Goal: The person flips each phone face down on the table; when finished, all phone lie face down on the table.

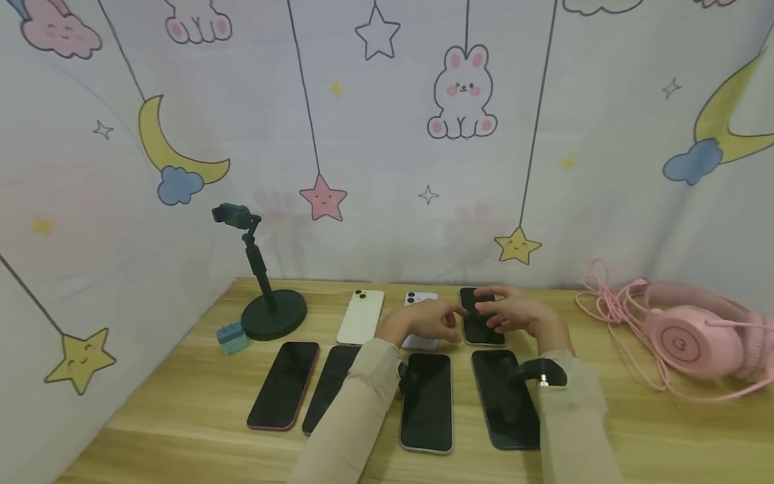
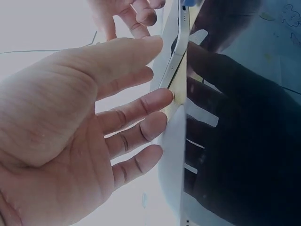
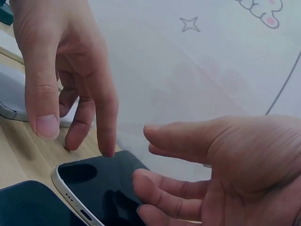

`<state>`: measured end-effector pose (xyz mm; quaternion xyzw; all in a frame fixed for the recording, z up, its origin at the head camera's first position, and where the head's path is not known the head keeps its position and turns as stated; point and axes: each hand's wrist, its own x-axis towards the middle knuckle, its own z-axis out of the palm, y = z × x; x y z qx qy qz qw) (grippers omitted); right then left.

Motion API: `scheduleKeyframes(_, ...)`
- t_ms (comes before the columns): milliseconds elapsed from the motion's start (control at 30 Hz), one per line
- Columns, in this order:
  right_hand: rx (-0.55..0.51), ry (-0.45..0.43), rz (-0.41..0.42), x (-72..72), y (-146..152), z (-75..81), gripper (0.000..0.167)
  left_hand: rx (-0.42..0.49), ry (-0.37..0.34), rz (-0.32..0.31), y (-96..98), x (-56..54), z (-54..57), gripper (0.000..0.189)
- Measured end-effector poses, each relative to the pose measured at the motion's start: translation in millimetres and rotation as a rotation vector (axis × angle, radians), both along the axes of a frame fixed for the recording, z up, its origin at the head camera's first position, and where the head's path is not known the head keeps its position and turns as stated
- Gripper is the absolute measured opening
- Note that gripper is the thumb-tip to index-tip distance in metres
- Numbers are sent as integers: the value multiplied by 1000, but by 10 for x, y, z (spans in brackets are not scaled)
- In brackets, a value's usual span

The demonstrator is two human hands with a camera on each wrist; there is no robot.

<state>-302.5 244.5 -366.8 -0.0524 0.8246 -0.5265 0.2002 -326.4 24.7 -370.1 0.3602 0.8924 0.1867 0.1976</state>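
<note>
A pale yellow wood-grain counter carries a black stand with a round base and jointed upright at its back left. Just beside the base sits a small blue-and-teal block. On the right lie pink over-ear headphones, their thin pink cable loosely bunched. Behind hangs a white backdrop printed with rabbits, moons and stars.

The phone screens look glossy, the tabletop wood-grained.

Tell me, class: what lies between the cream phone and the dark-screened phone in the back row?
In the head view, a pale lilac phone lies between them, screen down, partly hidden by the left hand.
</note>
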Motion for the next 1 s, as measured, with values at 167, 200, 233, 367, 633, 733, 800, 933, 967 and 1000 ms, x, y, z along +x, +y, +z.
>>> scheduleKeyframes(167,64,-6,-29,-13,37,33,57,-1,20,-11,35,17,21,58)
scheduleKeyframes(200,77,-9,-36,-18,34,36,56,-3,23,-8,35,22,32,58)
scheduleKeyframes(233,88,-10,-36,-26,31,34,56,-5,23,-6,33,28,42,58)
scheduleKeyframes(367,109,-25,-60,-38,9,13,55,-14,9,1,15,39,65,59)
scheduleKeyframes(633,125,-33,-96,-21,40,-14,55,-3,9,-32,21,34,41,58)
scheduleKeyframes(733,131,-27,-107,-21,75,-4,53,3,8,-35,46,36,33,57)
scheduleKeyframes(800,131,-23,-110,-14,81,-2,53,11,1,-32,52,42,34,57)
scheduleKeyframes(933,127,-31,-115,-2,78,-3,52,20,-12,-26,40,54,46,59)
scheduleKeyframes(967,124,-30,-112,-2,79,2,52,20,-7,-26,37,53,51,59)
scheduleKeyframes(1000,124,-26,-114,-1,84,11,52,19,-2,-28,34,52,55,59)
